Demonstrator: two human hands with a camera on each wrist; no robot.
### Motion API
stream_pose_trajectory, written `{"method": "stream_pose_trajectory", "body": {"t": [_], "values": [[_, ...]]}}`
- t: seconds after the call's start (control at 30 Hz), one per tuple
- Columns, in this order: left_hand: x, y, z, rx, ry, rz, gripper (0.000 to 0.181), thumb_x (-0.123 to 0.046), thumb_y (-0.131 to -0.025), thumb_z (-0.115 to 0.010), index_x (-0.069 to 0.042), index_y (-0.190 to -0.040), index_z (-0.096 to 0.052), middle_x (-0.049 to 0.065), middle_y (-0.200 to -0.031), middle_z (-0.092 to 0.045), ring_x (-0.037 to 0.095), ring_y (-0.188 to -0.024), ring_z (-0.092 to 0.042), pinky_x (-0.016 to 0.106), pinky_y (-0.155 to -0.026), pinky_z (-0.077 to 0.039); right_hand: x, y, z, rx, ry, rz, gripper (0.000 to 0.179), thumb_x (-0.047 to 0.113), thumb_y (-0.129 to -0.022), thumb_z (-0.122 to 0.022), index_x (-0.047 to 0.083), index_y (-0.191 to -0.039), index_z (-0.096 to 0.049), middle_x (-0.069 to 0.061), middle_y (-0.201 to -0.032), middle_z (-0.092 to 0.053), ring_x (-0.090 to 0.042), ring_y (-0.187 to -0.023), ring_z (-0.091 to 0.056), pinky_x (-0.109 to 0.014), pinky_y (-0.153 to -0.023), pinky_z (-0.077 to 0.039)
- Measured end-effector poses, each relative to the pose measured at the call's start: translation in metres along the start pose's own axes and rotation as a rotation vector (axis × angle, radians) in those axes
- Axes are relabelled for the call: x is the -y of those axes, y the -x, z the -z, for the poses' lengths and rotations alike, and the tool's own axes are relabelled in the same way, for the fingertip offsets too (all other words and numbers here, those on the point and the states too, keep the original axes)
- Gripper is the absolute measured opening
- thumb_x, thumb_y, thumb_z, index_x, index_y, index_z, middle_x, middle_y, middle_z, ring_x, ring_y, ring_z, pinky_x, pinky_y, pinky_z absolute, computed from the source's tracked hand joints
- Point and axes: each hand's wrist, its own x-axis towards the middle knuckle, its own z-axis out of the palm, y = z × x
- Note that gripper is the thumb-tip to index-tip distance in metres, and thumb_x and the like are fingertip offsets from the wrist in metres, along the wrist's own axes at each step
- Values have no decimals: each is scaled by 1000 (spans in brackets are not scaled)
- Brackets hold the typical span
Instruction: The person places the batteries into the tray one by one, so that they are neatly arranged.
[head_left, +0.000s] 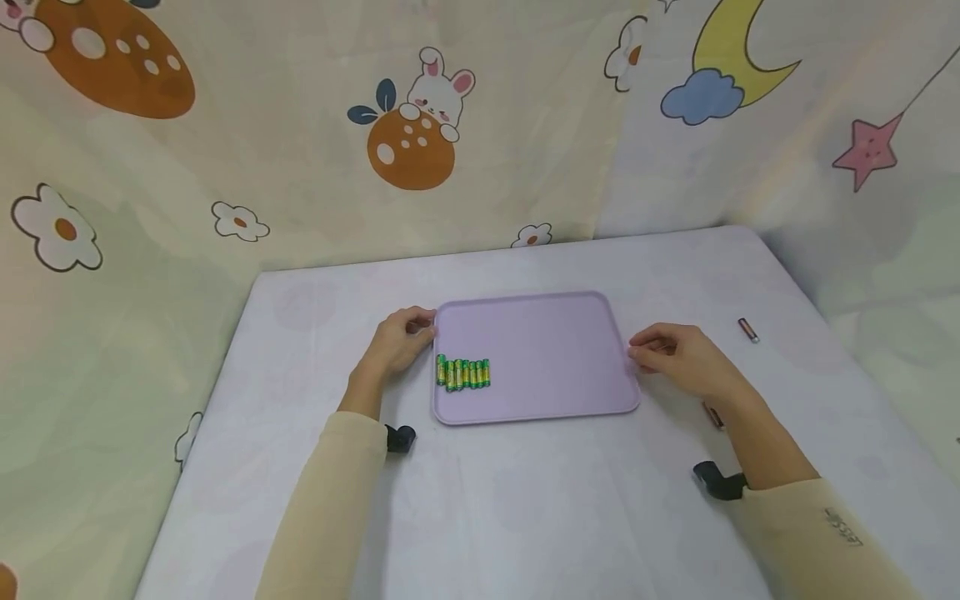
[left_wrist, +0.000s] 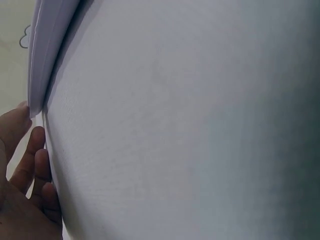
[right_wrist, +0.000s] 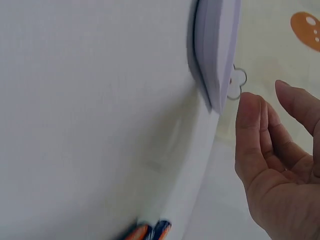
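A lilac tray [head_left: 540,333] lies flat on the table. Along its left side, several green-and-yellow batteries [head_left: 462,374] stand side by side in a row. My left hand [head_left: 401,337] is at the tray's left edge; in the left wrist view its thumb [left_wrist: 17,122] touches the tray rim, while the other fingers are bent beneath. At the tray's right edge is my right hand [head_left: 675,354], fingers loosely bent. The right wrist view shows a gap between thumb and fingers [right_wrist: 250,125], with nothing held; whether they touch the rim cannot be told.
A dark-and-copper battery [head_left: 748,330] lies on the white-covered table [head_left: 525,500], right of the tray. Another one [head_left: 712,415] is partly hidden by my right wrist; the right wrist view shows two orange-and-dark battery ends [right_wrist: 161,229]. A patterned cloth [head_left: 300,150] hangs behind the table.
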Motion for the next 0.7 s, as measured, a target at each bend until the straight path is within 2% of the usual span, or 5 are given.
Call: {"method": "stream_pose_trajectory", "body": {"t": [0.2, 0.33, 0.43, 0.6, 0.7], "values": [[-1, -2, -1, 9, -9, -8, 37, -26, -102, -64, -18, -138, -62, 6, -134, -62, 28, -129, -54, 47, -111, -44, -14, 12, 20, -39, 17, -35, 42, 34, -103, -64, -1, -126, -63, -21, -116, -71, -26, -97, -73, -22, -79, -55], [-2, -3, 0, 5, -14, -5, 37, -26, -102, -65, -19, -139, -62, 6, -134, -62, 28, -128, -54, 46, -110, -44, -24, 16, 30, -67, 32, -23, 43, 34, -103, -64, -2, -126, -63, -22, -116, -71, -17, -92, -73, -16, -76, -53], [-3, -3, 1, 4, -14, 2, 38, -26, -103, -64, -19, -140, -62, 6, -135, -62, 28, -128, -54, 46, -110, -44, -32, 16, 35, -82, 47, -17, 43, 33, -102, -65, -3, -125, -64, -22, -113, -72, -12, -88, -71, -17, -73, -53], [-1, -1, 1, 5, -11, 8, 38, -26, -103, -63, -18, -141, -61, 7, -136, -62, 28, -129, -54, 47, -110, -44, -43, 19, 41, -94, 58, -33, 41, 34, -102, -66, -2, -122, -65, -20, -108, -73, -15, -84, -68, -24, -67, -54], [-1, 0, 0, 4, -14, 10, 38, -26, -103, -63, -18, -141, -61, 7, -136, -62, 28, -129, -54, 47, -110, -44, -49, 23, 44, -103, 72, -45, 43, 36, -102, -66, -2, -122, -65, -19, -109, -73, -10, -83, -67, -23, -68, -53]]}}
